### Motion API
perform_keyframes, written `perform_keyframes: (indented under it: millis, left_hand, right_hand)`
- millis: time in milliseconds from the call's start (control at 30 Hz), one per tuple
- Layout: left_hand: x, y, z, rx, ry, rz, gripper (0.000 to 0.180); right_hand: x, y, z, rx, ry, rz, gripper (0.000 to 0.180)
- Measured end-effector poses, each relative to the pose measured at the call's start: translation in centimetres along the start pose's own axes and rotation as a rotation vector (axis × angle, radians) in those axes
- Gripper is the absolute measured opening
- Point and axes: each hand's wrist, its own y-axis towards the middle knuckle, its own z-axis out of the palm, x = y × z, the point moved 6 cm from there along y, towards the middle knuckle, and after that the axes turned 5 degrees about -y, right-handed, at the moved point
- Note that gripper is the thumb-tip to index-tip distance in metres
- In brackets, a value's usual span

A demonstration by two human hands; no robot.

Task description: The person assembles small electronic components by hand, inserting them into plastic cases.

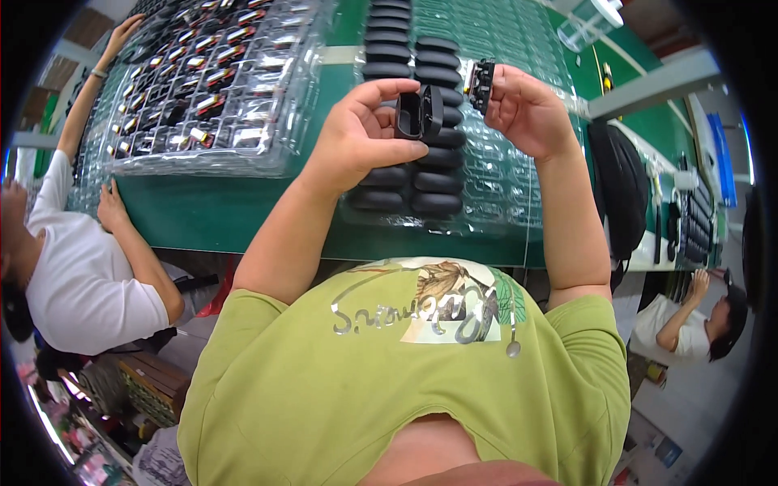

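In my left hand (pixel 365 121) is a small black earbud case shell (pixel 419 113), pinched between thumb and fingers with its hollow side showing. My right hand (pixel 525 109) grips a small black inner part (pixel 482 86) with a bit of white and yellow on its left side. The two pieces are apart, at about the same height. Below them, two rows of rounded black cases (pixel 438 180) lie in a clear plastic tray (pixel 510 190).
Stacked clear trays (pixel 235 162) of small black parts with red and white bits stand at left on the green table (pixel 211 215). A black bag (pixel 620 190) hangs by my right arm. A clear lidded container (pixel 587 28) is far right. People (pixel 89 283) work at both sides.
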Motion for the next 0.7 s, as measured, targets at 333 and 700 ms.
perform_keyframes:
  millis: [333, 700]
  left_hand:
    - [0.6, 1.1, 5.4, 0.251, -0.196, -0.346, 0.069]
    - [-0.9, -0.6, 6.4, 0.394, 0.728, 0.214, 0.066]
  right_hand:
    - [-2.5, -5.0, -0.6, 0.008, -0.105, -0.075, 0.012]
    - [-4.3, -6.1, 0.5, -0.062, -0.143, 0.036, 0.04]
